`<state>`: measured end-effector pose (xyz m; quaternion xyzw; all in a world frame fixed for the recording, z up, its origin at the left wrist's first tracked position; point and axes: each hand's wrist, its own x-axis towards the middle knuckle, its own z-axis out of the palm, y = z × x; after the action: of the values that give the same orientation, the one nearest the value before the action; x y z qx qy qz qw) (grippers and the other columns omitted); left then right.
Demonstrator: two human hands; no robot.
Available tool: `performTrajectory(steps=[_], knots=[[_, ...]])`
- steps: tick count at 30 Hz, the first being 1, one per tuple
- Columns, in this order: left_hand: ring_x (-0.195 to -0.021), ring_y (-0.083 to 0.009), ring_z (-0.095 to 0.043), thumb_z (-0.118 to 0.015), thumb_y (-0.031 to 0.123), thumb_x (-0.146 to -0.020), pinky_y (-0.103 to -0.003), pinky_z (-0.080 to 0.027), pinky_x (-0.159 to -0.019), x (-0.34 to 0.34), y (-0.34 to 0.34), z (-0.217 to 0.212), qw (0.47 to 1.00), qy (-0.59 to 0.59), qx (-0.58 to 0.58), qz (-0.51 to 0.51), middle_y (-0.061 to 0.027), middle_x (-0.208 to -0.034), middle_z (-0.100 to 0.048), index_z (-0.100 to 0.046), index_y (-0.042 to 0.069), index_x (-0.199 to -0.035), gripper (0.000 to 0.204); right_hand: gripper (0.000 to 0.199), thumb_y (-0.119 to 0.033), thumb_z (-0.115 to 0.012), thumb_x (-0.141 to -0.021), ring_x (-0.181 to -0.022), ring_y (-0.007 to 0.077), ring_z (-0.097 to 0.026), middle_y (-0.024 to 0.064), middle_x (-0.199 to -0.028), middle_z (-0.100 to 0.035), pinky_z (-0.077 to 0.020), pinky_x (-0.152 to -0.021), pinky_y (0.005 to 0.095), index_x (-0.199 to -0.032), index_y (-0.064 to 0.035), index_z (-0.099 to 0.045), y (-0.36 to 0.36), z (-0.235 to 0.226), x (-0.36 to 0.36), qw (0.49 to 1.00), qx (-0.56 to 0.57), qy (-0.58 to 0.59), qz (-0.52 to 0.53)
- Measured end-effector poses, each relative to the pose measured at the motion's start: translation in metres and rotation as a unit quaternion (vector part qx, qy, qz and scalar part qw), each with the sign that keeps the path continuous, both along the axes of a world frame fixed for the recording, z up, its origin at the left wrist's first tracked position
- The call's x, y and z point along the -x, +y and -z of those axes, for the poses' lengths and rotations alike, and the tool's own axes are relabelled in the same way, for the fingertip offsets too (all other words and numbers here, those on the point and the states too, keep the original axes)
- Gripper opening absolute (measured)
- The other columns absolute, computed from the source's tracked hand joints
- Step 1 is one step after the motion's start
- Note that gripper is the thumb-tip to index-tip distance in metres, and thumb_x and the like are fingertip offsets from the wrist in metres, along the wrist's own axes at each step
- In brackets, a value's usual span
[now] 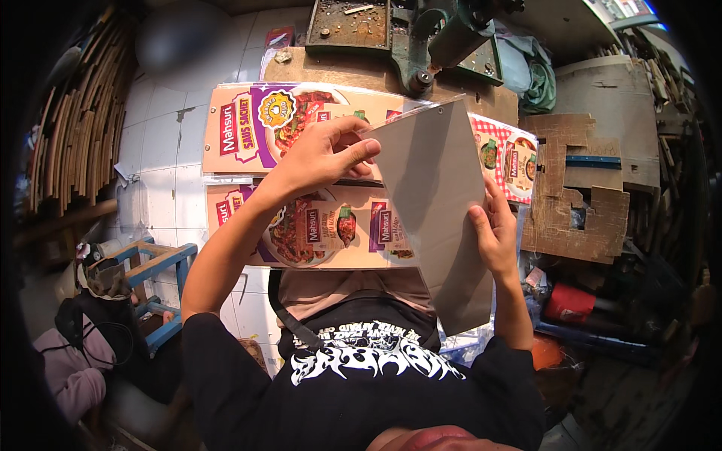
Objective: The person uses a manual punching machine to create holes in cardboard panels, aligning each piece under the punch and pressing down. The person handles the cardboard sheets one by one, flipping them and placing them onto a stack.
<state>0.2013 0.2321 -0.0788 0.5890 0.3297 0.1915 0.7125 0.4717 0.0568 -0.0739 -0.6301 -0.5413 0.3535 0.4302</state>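
Black shirt [361, 376] with a white print fills the near edge, both bare forearms rising out of its short sleeves. Just past it, the right hand [492, 237] grips the right-hand edge of a stack of grey-backed card sheets [436, 218], thumb pressed on the grey face and fingers curled behind, so the stack is pinched between them. The stack stands tilted, its lower corner near the chest and its top edge up toward the press. The left hand [323, 154] reaches across to the stack's upper left corner, fingertips pressed together on that corner, thumb along the edge.

Under the hands lie printed cardboard sheets [301, 225] with purple, orange and red food pictures, spread in two overlapping rows on a wooden bench [353, 71]. At the top of the bench stands a green metal press [429, 37] beside a rusty tray [350, 22] holding small parts.

To the right, torn brown cardboard pieces [575, 195] lean by a red roll [569, 303]. To the left, a blue wooden stool [154, 278] stands on white floor tiles [158, 143], with bundled wooden slats [75, 128] along the far left edge.
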Motion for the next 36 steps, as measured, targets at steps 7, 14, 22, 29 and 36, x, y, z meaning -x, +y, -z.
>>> performTrajectory(steps=[7, 14, 22, 29, 36], knots=[[-0.094, -0.0293, -0.065, -0.071, 0.026, -0.084, -0.037, -0.052, -0.084, -0.006, -0.053, -0.028, 0.893, 0.064, -0.441, 0.063, -0.0169, -0.105, -0.064, -0.053, 0.002, -0.122, 0.048, 0.053, -0.007, -0.053, -0.096, -0.117, 0.0191, -0.052, 0.0183, -0.132, -0.052, -0.0389, -0.101, 0.0297, -0.141, 0.0098, -0.032, -0.047, -0.022, -0.054, 0.987, -0.040, 0.086, 0.126], [-0.135, -0.0307, -0.037, -0.070, 0.038, -0.079, -0.054, -0.028, -0.109, -0.004, -0.143, 0.024, 0.780, 0.138, -0.567, 0.224, -0.0163, -0.144, -0.039, -0.046, 0.017, -0.135, 0.064, 0.052, -0.004, -0.049, -0.095, -0.118, 0.0209, -0.054, 0.0202, -0.130, -0.053, -0.0387, -0.102, 0.0314, -0.142, 0.0069, -0.031, -0.080, -0.036, -0.058, 0.980, -0.022, 0.134, 0.143], [-0.136, -0.0313, -0.035, -0.060, 0.025, -0.087, -0.051, -0.025, -0.113, 0.003, -0.131, 0.030, 0.765, 0.167, -0.597, 0.175, -0.0162, -0.145, -0.038, -0.050, 0.018, -0.134, 0.048, 0.056, -0.006, -0.051, -0.095, -0.098, 0.0130, -0.058, 0.0122, -0.112, -0.061, -0.0431, -0.090, 0.0256, -0.146, -0.0025, -0.028, -0.094, -0.034, -0.050, 0.987, -0.013, 0.102, 0.123], [-0.128, -0.0346, -0.044, -0.061, 0.027, -0.090, -0.048, -0.034, -0.108, 0.001, -0.109, -0.003, 0.812, 0.093, -0.541, 0.198, -0.0171, -0.137, -0.045, -0.053, 0.010, -0.128, 0.043, 0.054, -0.007, -0.051, -0.096, -0.092, 0.0099, -0.058, 0.0088, -0.106, -0.060, -0.0456, -0.082, 0.0227, -0.146, -0.0026, -0.032, -0.086, -0.030, -0.041, 0.993, 0.020, 0.087, 0.077], [-0.083, -0.0180, -0.064, -0.051, 0.027, -0.099, -0.030, -0.052, -0.077, -0.034, -0.022, -0.023, 0.977, 0.009, -0.206, -0.045, -0.0123, -0.097, -0.064, -0.055, -0.003, -0.119, 0.036, 0.049, -0.007, -0.052, -0.096, -0.116, 0.0191, -0.054, 0.0154, -0.136, -0.051, -0.0417, -0.099, 0.0302, -0.143, -0.0005, -0.038, -0.039, -0.025, -0.015, 0.996, 0.049, 0.042, 0.059]])
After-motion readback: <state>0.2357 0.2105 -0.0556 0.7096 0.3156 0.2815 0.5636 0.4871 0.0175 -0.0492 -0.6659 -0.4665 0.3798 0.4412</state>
